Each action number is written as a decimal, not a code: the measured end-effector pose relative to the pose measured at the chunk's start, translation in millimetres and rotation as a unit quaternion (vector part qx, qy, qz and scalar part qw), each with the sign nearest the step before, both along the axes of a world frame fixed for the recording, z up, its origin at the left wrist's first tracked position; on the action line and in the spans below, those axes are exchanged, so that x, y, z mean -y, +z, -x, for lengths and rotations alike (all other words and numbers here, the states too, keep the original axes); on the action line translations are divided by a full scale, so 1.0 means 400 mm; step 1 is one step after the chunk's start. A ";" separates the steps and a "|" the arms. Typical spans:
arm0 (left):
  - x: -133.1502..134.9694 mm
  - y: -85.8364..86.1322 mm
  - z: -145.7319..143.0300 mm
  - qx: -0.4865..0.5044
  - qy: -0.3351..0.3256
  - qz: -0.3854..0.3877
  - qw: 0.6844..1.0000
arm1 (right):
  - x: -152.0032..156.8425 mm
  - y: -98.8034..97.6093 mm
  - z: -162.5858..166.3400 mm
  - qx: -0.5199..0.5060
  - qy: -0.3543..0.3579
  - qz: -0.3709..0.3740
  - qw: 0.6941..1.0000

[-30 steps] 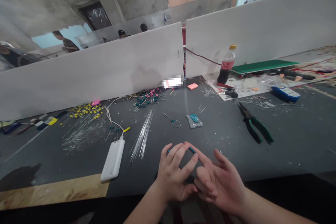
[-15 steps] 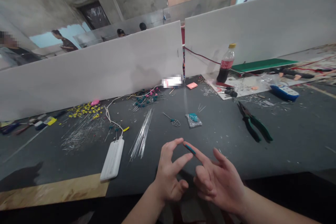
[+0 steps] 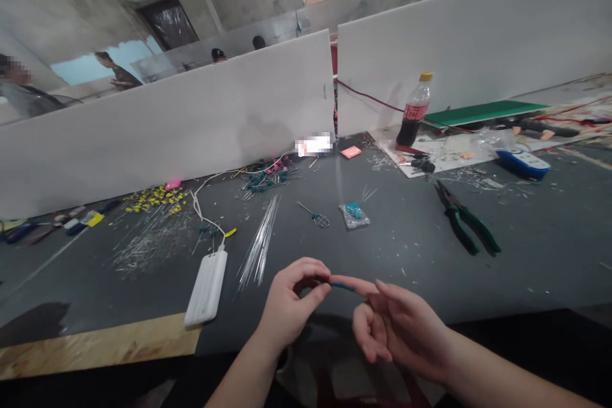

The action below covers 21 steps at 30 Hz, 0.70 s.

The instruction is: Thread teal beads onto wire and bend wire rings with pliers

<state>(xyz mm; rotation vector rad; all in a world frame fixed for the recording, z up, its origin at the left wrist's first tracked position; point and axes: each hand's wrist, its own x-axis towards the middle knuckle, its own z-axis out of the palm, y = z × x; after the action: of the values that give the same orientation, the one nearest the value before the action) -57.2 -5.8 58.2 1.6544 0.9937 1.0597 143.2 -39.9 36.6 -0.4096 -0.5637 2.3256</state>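
touching teal strip (image 3: 344, 287): unclenched right hand (image 3: 406, 325) | left hand (image 3: 292, 303): grip unclear | table edge (image 3: 507, 311) close

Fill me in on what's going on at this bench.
A person is working bare-handed: the right hand has its index finger stretched out with a thin teal strip along it, and the left hand has its fingers at that fingertip. Beyond the hands, a wire piece with a looped end, a small plastic bag and pliers lie on the grey table.
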 end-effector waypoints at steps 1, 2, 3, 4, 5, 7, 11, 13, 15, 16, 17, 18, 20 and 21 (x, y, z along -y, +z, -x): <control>-0.001 0.001 0.002 -0.004 -0.001 0.006 1.000 | 0.000 -0.002 0.001 0.000 0.000 0.002 1.000; -0.001 0.002 0.004 -0.009 -0.002 0.012 1.000 | 0.001 -0.004 0.002 -0.001 0.000 0.003 1.000; -0.001 0.003 0.004 -0.012 -0.003 0.018 1.000 | 0.002 -0.006 0.003 -0.002 0.001 0.004 1.000; -0.001 0.004 0.004 -0.015 -0.002 0.023 1.000 | 0.002 -0.007 0.004 -0.003 0.002 0.005 1.000; -0.001 0.005 0.004 -0.017 -0.002 0.026 1.000 | 0.003 -0.007 0.004 -0.003 0.003 0.005 1.000; 0.000 0.007 0.003 -0.020 -0.002 0.031 0.999 | 0.005 -0.005 0.005 0.000 0.005 0.005 1.000; -0.001 0.013 0.003 -0.018 -0.009 0.044 0.999 | 0.007 -0.001 0.007 0.007 0.005 -0.005 1.000; -0.002 0.015 0.006 -0.014 -0.013 0.059 0.998 | 0.006 0.000 0.007 0.010 0.009 -0.009 1.000; -0.003 0.016 0.008 -0.015 -0.014 0.078 0.997 | 0.005 0.000 0.006 0.010 0.013 -0.011 1.000; -0.003 0.017 0.008 -0.016 -0.014 0.087 0.996 | 0.004 -0.001 0.005 0.010 0.015 -0.011 1.000; -0.003 0.017 0.009 -0.016 -0.015 0.094 0.995 | 0.003 -0.002 0.004 0.010 0.016 -0.011 1.000; -0.003 0.016 0.009 -0.016 -0.013 0.098 0.995 | 0.002 -0.003 0.002 0.009 0.016 -0.010 1.000; -0.003 0.016 0.010 -0.019 -0.012 0.099 0.995 | 0.001 -0.005 0.000 0.008 0.015 -0.007 1.000; -0.004 0.016 0.010 -0.022 -0.011 0.099 0.995 | 0.000 -0.006 -0.001 0.009 0.014 -0.006 1.000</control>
<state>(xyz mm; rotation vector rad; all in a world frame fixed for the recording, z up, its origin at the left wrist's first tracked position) -61.1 -4.4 64.5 1.5293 1.0706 0.8838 143.4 -40.0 34.3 -0.4205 -0.5944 2.3468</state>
